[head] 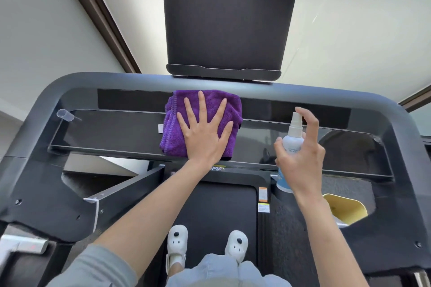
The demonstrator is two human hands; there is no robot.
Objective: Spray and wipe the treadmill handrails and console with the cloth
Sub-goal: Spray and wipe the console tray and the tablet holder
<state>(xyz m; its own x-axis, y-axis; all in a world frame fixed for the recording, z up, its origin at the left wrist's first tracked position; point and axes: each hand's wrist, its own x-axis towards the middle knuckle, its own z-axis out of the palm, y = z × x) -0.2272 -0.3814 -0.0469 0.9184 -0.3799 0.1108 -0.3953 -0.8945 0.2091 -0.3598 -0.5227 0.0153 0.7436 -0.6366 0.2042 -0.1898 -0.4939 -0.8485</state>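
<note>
A folded purple cloth (172,121) lies on the treadmill's glossy black console (105,130). My left hand (205,133) presses flat on it with the fingers spread. My right hand (300,158) grips a white and blue spray bottle (294,134) upright over the console's right half, with the index finger raised above the nozzle. The dark grey handrail frame (70,81) curves around the console on both sides. A black tablet stand (228,25) rises behind the console's centre.
A small clear cap (65,115) sits at the console's left end. Below are the treadmill belt (217,205), my feet in white slippers (177,240), and a yellow bin (347,209) on the right. A brown baseboard (100,14) runs along the left wall.
</note>
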